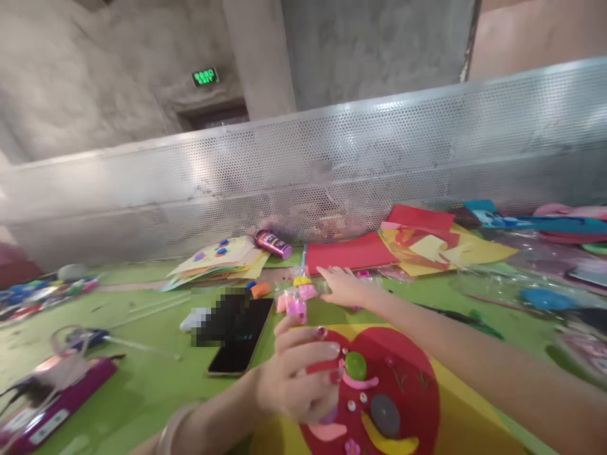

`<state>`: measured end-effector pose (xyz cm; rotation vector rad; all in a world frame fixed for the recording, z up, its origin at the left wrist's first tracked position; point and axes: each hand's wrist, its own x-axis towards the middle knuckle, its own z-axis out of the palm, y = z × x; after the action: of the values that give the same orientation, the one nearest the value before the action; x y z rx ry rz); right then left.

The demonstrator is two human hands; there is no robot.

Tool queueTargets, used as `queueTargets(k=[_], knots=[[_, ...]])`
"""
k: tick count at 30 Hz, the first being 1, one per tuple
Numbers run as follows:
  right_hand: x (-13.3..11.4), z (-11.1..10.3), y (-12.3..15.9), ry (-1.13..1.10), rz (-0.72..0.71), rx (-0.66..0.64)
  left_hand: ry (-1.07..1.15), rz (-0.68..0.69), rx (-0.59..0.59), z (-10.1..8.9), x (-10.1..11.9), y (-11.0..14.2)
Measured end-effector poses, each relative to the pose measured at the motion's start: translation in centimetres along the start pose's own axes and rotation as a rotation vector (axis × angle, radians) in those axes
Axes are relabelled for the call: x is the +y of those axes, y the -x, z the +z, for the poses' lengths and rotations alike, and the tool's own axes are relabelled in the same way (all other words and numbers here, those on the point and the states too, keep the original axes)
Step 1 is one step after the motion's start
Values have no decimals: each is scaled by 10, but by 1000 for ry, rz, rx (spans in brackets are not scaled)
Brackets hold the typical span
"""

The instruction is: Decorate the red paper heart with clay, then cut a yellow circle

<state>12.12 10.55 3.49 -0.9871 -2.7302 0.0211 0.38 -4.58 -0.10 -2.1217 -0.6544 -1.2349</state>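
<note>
I have the left hand [303, 373] loosely curled over the red paper heart [420, 366] on the yellow sheet [467, 395], unable to tell whether it pinches anything, and the right [345, 287] outstretched beside the pink clay packets [297, 306], seemingly a selecting step calling for a light fingertip pinch.

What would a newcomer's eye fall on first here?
Likely the red heart on yellow paper, low, right of center, dotted with bright shapes; the left hand partly covers its left side. Beyond, the right hand is beside small pink packets. Upper left, a green exit sign glows.
</note>
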Motion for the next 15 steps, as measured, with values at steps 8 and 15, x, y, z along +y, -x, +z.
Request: queueTargets(k=[8,15], knots=[[26,5,-9,43,-135,84,119,90,67,0,-3,-9],[138,-71,60,28,199,573,143,16,11,3,-3,-3]])
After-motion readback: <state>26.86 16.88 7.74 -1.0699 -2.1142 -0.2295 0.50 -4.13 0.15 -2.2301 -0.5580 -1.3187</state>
